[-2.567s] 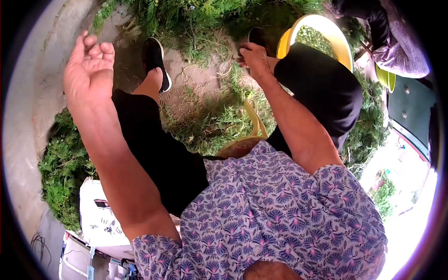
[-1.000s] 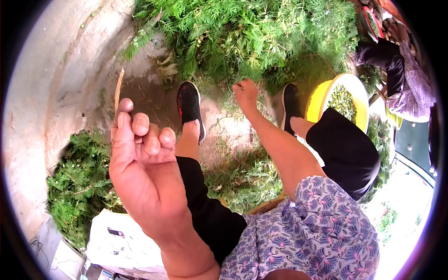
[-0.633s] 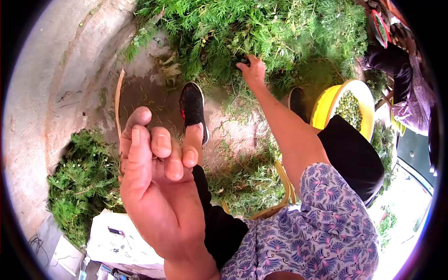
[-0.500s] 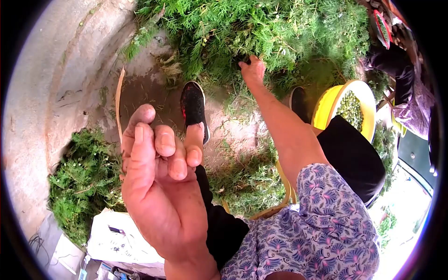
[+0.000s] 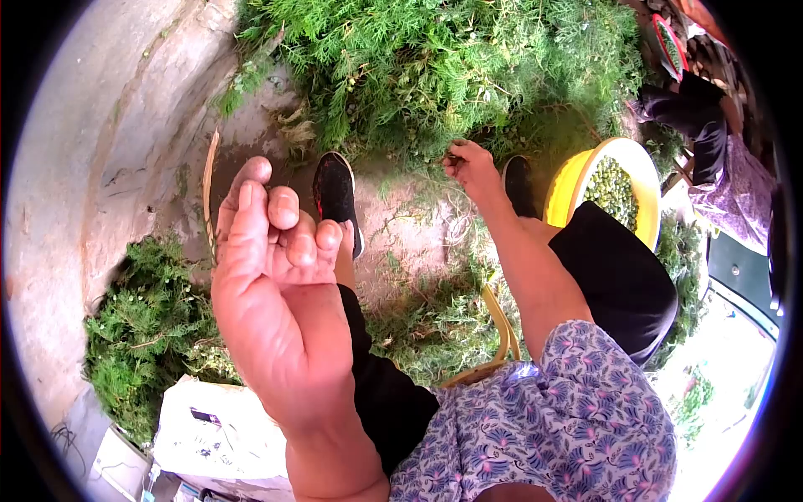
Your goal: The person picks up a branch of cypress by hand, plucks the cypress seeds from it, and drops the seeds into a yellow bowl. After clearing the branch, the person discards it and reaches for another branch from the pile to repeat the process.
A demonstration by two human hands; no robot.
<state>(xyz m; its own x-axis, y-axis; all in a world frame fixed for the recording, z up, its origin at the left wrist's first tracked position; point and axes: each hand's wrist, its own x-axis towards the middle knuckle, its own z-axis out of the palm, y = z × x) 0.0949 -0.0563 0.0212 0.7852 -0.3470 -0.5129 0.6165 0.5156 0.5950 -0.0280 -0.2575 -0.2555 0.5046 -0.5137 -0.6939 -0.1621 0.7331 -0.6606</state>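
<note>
Large in the foreground is my left hand (image 5: 288,309), palm up, its fingers loosely curled and the palm bare. My right hand (image 5: 475,170) is closed at the near edge of the big pile of green branches (image 5: 418,75), its fingertips around something small and dark that I cannot make out. To its right, the yellow bucket (image 5: 562,186) holds many small green pieces (image 5: 611,194), partly behind my knee.
Cut branches (image 5: 142,326) also lie at the left, beside a white sack-like surface (image 5: 180,427). My dark shoes (image 5: 336,197) rest on the ground. A yellow handle (image 5: 502,322) shows near my lap. At the right are a person's purple sleeve (image 5: 732,197) and a red-rimmed container (image 5: 669,48).
My right hand has come out of the branches, toward me and slightly right, its fingers now in view. My left hand has shifted slightly left, still curled.
</note>
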